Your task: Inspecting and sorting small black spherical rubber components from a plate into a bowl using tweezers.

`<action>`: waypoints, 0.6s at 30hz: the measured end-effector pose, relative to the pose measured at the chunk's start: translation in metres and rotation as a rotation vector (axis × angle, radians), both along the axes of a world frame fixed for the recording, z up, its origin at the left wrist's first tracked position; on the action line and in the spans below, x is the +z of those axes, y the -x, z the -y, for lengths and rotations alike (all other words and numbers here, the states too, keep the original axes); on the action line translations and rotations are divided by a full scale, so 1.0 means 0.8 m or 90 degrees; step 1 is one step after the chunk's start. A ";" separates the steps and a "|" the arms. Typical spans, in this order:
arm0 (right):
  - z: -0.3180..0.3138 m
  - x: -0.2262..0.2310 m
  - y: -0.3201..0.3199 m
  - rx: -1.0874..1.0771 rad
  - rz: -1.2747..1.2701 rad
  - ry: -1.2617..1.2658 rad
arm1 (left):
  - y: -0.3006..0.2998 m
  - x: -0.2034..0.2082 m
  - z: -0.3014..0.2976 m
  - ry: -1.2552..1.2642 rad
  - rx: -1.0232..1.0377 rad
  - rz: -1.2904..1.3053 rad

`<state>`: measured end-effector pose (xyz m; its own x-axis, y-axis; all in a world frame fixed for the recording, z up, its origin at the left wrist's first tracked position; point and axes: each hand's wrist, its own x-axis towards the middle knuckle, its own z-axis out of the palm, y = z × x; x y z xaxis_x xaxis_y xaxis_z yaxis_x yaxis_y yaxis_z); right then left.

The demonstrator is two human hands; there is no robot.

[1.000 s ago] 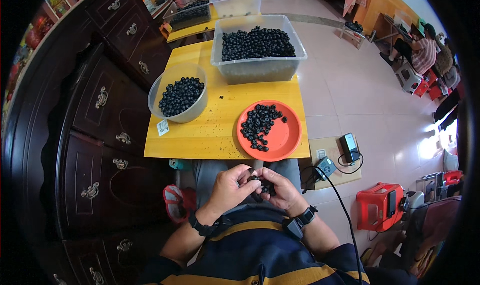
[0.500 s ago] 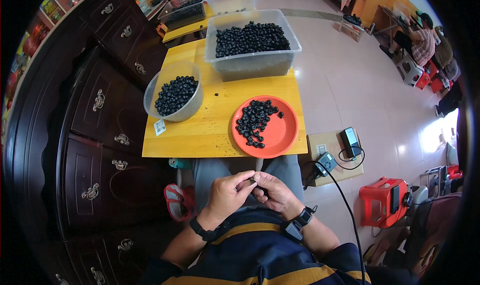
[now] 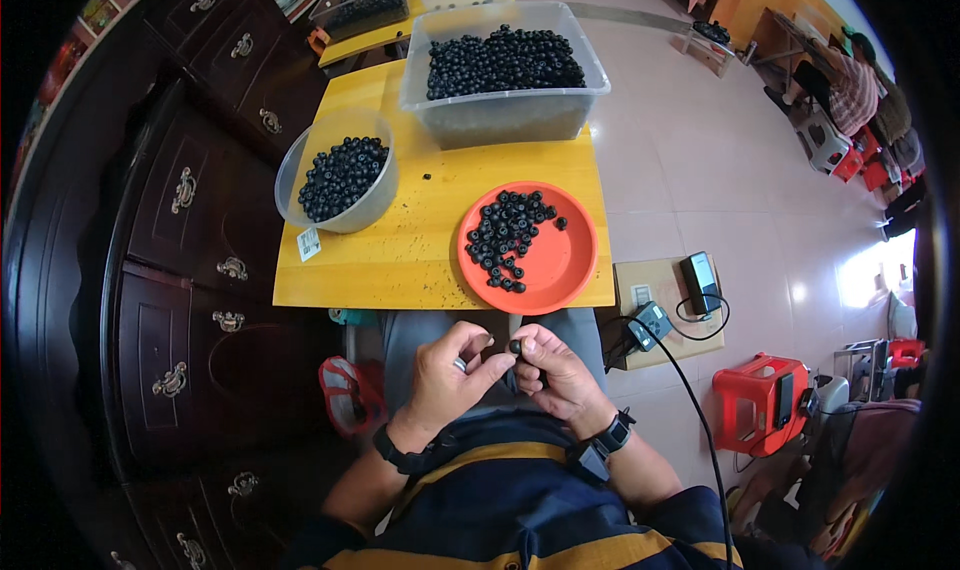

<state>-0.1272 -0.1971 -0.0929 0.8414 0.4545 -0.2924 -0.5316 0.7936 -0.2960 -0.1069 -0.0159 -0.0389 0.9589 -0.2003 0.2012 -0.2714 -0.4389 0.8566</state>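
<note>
Above my lap, my right hand (image 3: pixel 556 372) pinches a small round black bead-like piece (image 3: pixel 515 347) between thumb and forefinger. Something dark also shows among its curled fingers, too hidden to name. My left hand (image 3: pixel 452 370) is just beside it, thumb and forefinger apart; a tiny speck may sit at the forefinger's tip. Just beyond my hands, an orange-red plate (image 3: pixel 557 272) holds more of these black pieces (image 3: pixel 505 228), heaped toward its left side. It rests at the near right corner of the yellow table (image 3: pixel 390 280).
A round clear tub (image 3: pixel 382 192) and a large clear bin (image 3: pixel 500 120), both with black pieces, stand on the table. Dark drawers (image 3: pixel 190 260) line the left. To the right are a box with devices (image 3: pixel 655 320), a black cable (image 3: pixel 690 410) and a red stool (image 3: pixel 762 400).
My hands have drawn apart from their joined pinch. The left thumb and forefinger have opened, and the black piece now shows in my right fingers. The view has shifted slightly.
</note>
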 end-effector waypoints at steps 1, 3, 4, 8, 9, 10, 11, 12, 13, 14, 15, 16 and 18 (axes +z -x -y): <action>0.000 0.002 0.000 0.003 0.014 0.010 | -0.001 0.009 -0.001 0.006 -0.028 -0.039; -0.002 0.002 0.000 0.013 0.041 0.023 | -0.003 0.011 -0.005 0.012 -0.090 -0.052; -0.004 0.002 0.000 0.016 0.040 0.020 | -0.004 0.012 -0.008 0.008 -0.087 -0.054; -0.010 0.004 0.000 0.023 0.044 0.028 | -0.009 0.012 -0.014 -0.083 -0.140 -0.028; -0.010 0.003 0.000 0.034 0.061 0.039 | -0.008 0.013 -0.014 -0.084 -0.144 -0.019; -0.011 0.002 0.000 0.046 0.078 0.050 | -0.008 0.013 -0.015 -0.084 -0.148 -0.011; -0.013 0.001 0.000 0.048 0.077 0.050 | -0.008 0.014 -0.017 -0.084 -0.146 -0.012; -0.013 0.000 0.000 0.050 0.077 0.053 | -0.008 0.014 -0.018 -0.100 -0.151 -0.017; -0.014 -0.001 0.000 0.053 0.076 0.055 | -0.008 0.014 -0.019 -0.115 -0.156 -0.022; -0.013 -0.001 0.001 0.055 0.074 0.057 | -0.008 0.012 -0.019 -0.113 -0.155 -0.023; -0.014 -0.002 0.001 0.059 0.077 0.064 | -0.007 0.011 -0.020 -0.115 -0.154 -0.009; -0.014 -0.002 0.001 0.063 0.079 0.072 | -0.007 0.010 -0.021 -0.117 -0.154 0.005; -0.015 -0.002 0.000 0.068 0.076 0.073 | -0.008 0.004 -0.023 -0.120 -0.152 0.022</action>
